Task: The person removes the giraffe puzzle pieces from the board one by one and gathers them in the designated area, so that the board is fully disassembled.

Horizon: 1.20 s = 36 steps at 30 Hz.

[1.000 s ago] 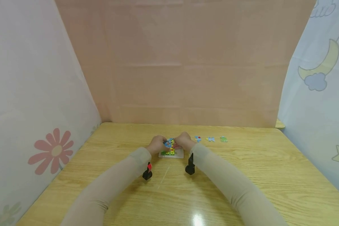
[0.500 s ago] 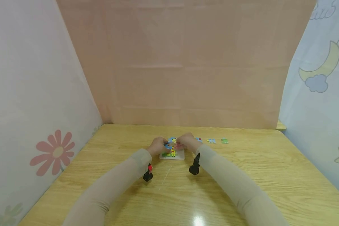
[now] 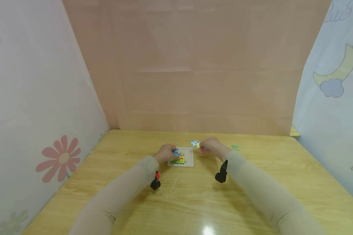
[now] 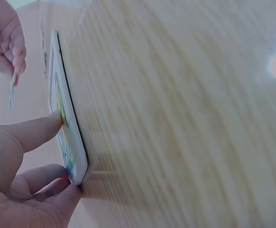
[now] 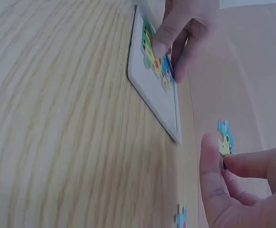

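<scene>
A shallow white puzzle tray [image 3: 189, 160] lies flat on the table. Joined jigsaw pieces [image 3: 181, 160] with a yellow giraffe body, green and blue fill its left part. My left hand [image 3: 164, 153] grips the tray's left side, its thumb [image 4: 45, 127] on the pieces and its other fingers at the edge. To the right of the tray, my right hand [image 3: 213, 146] holds a puzzle piece [image 5: 226, 142] above the table, pinched between thumb and fingers. Blue with a yellow giraffe face, the piece sticks out to the left of the fingertips.
Beyond the right hand lies a loose green puzzle piece [image 3: 235, 147]. Another loose piece [image 5: 181, 217] shows in the right wrist view, hidden by the right hand in the head view. A brown backdrop [image 3: 194, 98] stands behind the wooden table [image 3: 200, 199].
My right hand has moved right, off the tray, carrying the giraffe-face puzzle piece with it. The tray's right part is now uncovered. My left hand has stayed at the tray's left side.
</scene>
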Each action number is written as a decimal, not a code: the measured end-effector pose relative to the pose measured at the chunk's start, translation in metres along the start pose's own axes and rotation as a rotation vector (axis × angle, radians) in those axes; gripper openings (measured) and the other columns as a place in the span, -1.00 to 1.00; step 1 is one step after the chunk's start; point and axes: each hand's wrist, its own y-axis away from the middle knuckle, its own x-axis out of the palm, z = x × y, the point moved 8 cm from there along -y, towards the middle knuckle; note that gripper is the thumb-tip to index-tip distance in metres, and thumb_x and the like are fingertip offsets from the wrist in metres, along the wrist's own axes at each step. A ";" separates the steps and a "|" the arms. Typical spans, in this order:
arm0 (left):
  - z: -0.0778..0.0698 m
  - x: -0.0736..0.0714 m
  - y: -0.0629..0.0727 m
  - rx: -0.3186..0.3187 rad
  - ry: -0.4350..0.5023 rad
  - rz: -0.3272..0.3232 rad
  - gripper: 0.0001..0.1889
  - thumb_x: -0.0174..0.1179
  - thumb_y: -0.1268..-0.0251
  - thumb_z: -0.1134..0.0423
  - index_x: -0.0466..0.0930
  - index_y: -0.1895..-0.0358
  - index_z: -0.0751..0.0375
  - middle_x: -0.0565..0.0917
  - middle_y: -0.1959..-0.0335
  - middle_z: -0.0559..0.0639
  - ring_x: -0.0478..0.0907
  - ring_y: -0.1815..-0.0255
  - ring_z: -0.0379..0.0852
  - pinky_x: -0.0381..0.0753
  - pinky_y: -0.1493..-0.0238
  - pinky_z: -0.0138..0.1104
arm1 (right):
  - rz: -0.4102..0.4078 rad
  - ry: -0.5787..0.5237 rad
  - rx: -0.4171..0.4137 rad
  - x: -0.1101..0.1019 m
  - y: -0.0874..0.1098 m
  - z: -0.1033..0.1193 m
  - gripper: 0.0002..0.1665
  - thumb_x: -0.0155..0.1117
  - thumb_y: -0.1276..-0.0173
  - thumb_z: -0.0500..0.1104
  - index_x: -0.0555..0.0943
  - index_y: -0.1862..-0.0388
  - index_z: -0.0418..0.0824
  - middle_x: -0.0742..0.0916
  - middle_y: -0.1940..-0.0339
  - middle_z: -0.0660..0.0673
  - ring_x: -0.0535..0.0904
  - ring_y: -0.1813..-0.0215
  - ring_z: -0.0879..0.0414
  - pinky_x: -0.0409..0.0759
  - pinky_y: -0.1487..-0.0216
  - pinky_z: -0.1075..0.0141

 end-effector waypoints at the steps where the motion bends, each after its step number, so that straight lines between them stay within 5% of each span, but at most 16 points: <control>1: 0.001 0.001 0.000 -0.003 -0.002 0.000 -0.31 0.43 -0.12 0.18 0.42 -0.31 0.34 0.42 -0.37 0.17 0.30 -0.42 0.14 0.28 -0.44 -0.08 | -0.003 -0.005 0.006 -0.003 -0.001 -0.003 -0.52 0.04 -0.44 -0.36 0.34 -0.27 -0.60 0.68 0.41 -0.15 0.68 0.41 0.16 0.70 0.05 0.26; 7: 0.004 0.001 -0.004 -0.008 -0.012 -0.008 -0.32 0.44 -0.11 0.17 0.44 -0.30 0.35 0.45 -0.34 0.18 0.33 -0.39 0.14 0.31 -0.42 -0.07 | -0.002 0.040 -0.003 -0.020 0.002 -0.010 -0.52 0.05 -0.46 -0.34 0.35 -0.27 -0.58 0.66 0.34 -0.15 0.68 0.38 0.18 0.68 -0.01 0.23; 16: 0.004 0.001 -0.005 -0.006 -0.014 -0.009 -0.32 0.44 -0.11 0.15 0.45 -0.30 0.32 0.46 -0.32 0.16 0.37 -0.34 0.11 0.32 -0.41 -0.07 | -0.006 0.059 0.024 -0.037 0.012 -0.023 -0.59 0.14 -0.37 -0.39 0.44 -0.14 -0.62 0.70 0.46 -0.11 0.67 0.47 0.18 0.72 0.23 0.33; 27: 0.008 0.002 -0.010 0.033 -0.022 -0.007 -0.31 0.45 -0.08 0.15 0.46 -0.28 0.35 0.47 -0.32 0.18 0.39 -0.34 0.13 0.37 -0.38 -0.08 | -0.045 0.012 0.104 -0.044 0.017 -0.047 -0.66 0.19 -0.36 -0.39 0.51 -0.03 -0.61 0.71 0.56 -0.10 0.67 0.56 0.20 0.70 0.37 0.39; 36: 0.004 0.002 -0.006 0.030 -0.016 -0.004 -0.32 0.44 -0.10 0.18 0.44 -0.30 0.33 0.42 -0.37 0.18 0.31 -0.41 0.14 0.32 -0.42 -0.09 | -0.054 0.046 0.070 -0.048 0.015 -0.048 -0.69 0.21 -0.33 -0.40 0.55 0.02 -0.62 0.73 0.56 -0.11 0.66 0.59 0.21 0.70 0.42 0.38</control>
